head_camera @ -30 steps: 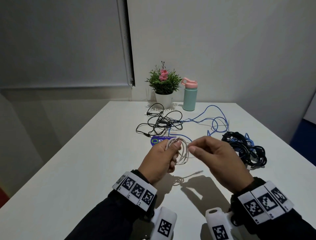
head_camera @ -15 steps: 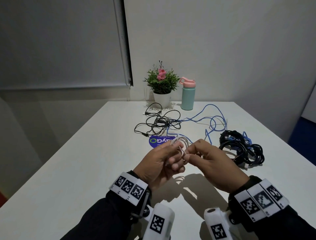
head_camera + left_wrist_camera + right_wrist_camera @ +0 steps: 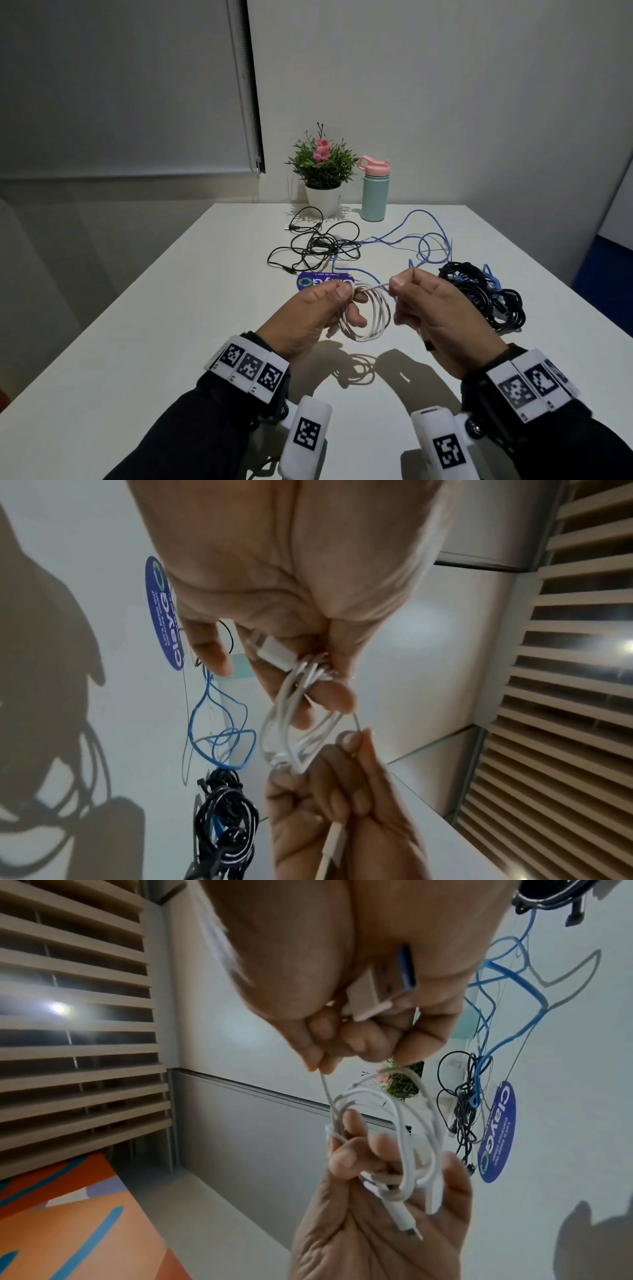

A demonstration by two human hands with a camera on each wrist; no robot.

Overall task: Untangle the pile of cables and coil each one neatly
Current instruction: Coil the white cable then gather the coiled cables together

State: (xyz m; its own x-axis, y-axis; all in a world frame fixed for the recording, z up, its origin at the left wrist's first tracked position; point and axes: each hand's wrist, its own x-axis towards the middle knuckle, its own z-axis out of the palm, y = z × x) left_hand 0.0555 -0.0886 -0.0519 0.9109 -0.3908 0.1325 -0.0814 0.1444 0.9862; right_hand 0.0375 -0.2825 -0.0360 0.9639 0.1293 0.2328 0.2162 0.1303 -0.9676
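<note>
A white cable [image 3: 371,317] hangs in several loops above the white table [image 3: 171,325]. My left hand [image 3: 318,313] pinches the coil at its top, thumb over the strands [image 3: 308,674], with one plug [image 3: 274,649] against the palm. My right hand [image 3: 428,308] pinches the cable's free end [image 3: 323,1085] just right of the coil and curls around its white USB plug [image 3: 365,999]. Farther back lie a loose black cable [image 3: 318,246], a loose blue cable [image 3: 414,243] and a bundled black cable pile [image 3: 486,294] with blue strands in it.
A potted plant [image 3: 322,171] and a teal bottle with a pink lid [image 3: 375,192] stand at the table's far edge. A blue oval sticker [image 3: 317,282] lies just behind my hands. The table's right edge runs near the black bundle.
My hands drew together over the coil half a second ago and have parted again. The right hand now holds the free end taut beside the left thumb, and the loops hang lower.
</note>
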